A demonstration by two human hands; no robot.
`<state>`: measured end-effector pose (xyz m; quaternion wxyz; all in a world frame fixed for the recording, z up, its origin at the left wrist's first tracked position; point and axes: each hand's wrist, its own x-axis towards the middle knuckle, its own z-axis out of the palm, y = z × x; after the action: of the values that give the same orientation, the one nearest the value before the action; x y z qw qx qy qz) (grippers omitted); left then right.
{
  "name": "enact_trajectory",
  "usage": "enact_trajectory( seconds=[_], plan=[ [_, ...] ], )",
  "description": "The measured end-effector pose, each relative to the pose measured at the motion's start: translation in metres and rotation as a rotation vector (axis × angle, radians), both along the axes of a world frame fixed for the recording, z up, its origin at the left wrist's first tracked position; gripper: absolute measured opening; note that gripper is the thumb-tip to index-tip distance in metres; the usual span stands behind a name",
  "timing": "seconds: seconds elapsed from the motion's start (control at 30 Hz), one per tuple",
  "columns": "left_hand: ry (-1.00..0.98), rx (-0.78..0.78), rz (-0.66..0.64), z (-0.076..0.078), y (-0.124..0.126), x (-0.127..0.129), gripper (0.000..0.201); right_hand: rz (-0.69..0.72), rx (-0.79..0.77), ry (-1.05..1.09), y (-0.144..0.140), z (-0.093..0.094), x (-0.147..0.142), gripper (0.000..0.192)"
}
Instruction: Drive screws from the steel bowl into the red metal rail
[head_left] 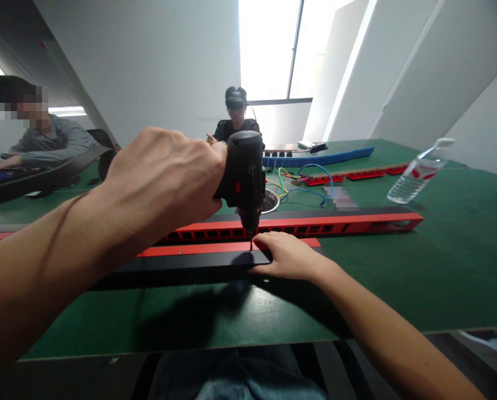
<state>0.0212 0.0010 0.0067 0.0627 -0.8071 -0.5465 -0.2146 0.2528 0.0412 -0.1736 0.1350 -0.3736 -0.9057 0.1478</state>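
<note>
Left hand (165, 178) grips the drill (244, 178) bit-down on the black strip (181, 266), which runs left-right across the desk (440, 261), while right hand (287, 255) presses flat just beside the bit.

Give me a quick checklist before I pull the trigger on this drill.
1. Left hand grips drill: ok.
2. Bit tip on the red strip: ok.
3. Bit seated in a screw head: cannot tell, too small.
4. Right hand steadies black rail: ok.
5. Right fingers clear of the bit: not ok, right beside it.
6. Water bottle away from the work: ok.
</note>
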Motion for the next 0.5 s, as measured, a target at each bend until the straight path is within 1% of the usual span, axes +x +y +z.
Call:
enact_trajectory(
  seconds=[0.1,0.13,0.2,0.3,0.37,0.43,0.5],
  plan=[
    [0.449,0.149,0.074,0.002,-0.003,0.003,0.027,0.001,0.005,-0.002,0.000,0.000,0.000,0.057],
    [0.557,0.181,0.092,0.002,-0.003,0.003,0.029,0.002,0.006,0.000,0.000,0.000,0.000,0.056],
    [0.655,0.217,0.116,0.002,-0.004,0.004,0.031,0.003,0.007,0.003,0.000,0.000,0.000,0.056],
    [0.699,0.253,0.139,0.002,-0.005,0.004,0.030,0.001,0.003,0.005,0.000,-0.001,0.000,0.055],
    [0.674,0.232,0.124,0.006,-0.006,0.005,0.032,-0.001,-0.002,0.006,0.001,-0.001,0.000,0.055],
    [0.622,0.157,0.059,0.012,-0.007,0.004,0.037,-0.005,-0.005,0.001,0.002,-0.002,0.000,0.057],
    [0.553,0.038,-0.045,0.020,-0.006,0.000,0.039,-0.006,0.001,-0.009,0.003,-0.002,0.000,0.057]
  ],
)
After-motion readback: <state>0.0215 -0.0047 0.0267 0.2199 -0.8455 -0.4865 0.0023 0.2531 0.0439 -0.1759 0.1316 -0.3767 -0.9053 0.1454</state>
